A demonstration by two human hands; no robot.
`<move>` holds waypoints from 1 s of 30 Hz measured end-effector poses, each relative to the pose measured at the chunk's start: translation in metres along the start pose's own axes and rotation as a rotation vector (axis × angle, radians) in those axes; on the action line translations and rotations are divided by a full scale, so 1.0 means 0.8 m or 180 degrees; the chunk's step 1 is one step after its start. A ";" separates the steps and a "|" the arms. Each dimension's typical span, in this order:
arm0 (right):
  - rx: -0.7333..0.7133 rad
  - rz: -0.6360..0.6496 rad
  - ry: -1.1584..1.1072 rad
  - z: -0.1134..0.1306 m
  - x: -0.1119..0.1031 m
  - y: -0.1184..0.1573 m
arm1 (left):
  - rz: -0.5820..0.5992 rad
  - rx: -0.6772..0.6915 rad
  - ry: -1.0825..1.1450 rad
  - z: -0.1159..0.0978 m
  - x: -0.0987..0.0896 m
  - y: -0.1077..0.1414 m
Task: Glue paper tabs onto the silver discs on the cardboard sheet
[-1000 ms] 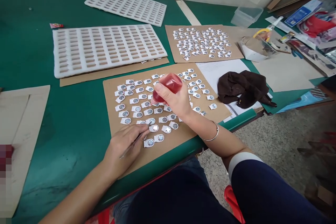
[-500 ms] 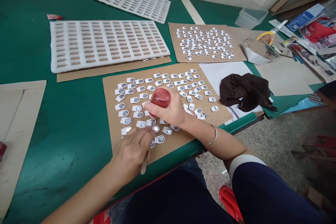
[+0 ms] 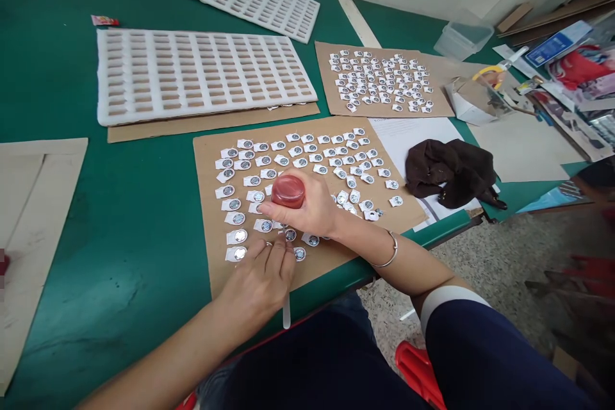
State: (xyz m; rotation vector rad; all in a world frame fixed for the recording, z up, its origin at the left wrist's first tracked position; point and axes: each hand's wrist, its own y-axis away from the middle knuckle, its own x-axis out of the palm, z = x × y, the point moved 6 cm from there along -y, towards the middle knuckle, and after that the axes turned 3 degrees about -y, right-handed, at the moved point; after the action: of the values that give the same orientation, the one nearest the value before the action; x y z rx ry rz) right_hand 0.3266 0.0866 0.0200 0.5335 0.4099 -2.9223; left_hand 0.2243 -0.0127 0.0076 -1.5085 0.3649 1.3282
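Note:
My right hand [image 3: 314,205] is closed around a glossy red bottle [image 3: 288,191], its rounded end facing me and a thin metal tip pointing down. That tip is at one of the small white tags with round silvery discs [image 3: 263,225]. Just below it, my left hand [image 3: 259,285] rests on the cardboard sheet [image 3: 220,275], fingertips close together beside the tip. A pale flat stick [image 3: 287,317] is held in the left hand, one end poking out toward the table edge. Several tags lie in loose rows on the cardboard; some are covered by my hands.
White slotted foam trays [image 3: 202,73] lie behind, one on cardboard. Another cardboard sheet [image 3: 327,93] bears more tags. A dark brown cloth [image 3: 446,170] lies on paper at right. Beyond are yellow-handled scissors [image 3: 487,73] and a clear plastic box [image 3: 464,35].
My left hand has shifted slightly right, and its stick now points more straight down. My right hand has lowered a little with the bottle. The view has shifted slightly.

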 end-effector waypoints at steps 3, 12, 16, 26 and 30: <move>-0.0033 0.0018 0.0001 0.000 0.001 0.001 | 0.0049 -0.0017 0.0016 0.000 0.001 0.002; -0.0078 -0.0049 0.0121 -0.001 0.002 0.000 | -0.0015 -0.0069 0.0135 0.002 0.001 0.003; -0.0148 -0.0085 0.0100 0.000 0.002 0.000 | -0.0110 -0.0011 0.0094 0.003 -0.004 0.000; -0.0176 -0.0102 0.0136 0.000 0.002 0.001 | -0.0084 -0.0100 0.0170 0.002 0.000 0.006; -0.0229 -0.0147 0.0114 -0.001 0.001 0.001 | -0.0072 -0.0086 0.0256 0.002 0.000 0.005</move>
State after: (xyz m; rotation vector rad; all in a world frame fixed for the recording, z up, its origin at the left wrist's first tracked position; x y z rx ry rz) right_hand 0.3262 0.0863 0.0191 0.5744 0.5364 -2.9324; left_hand 0.2203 -0.0129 0.0058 -1.5877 0.3814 1.2619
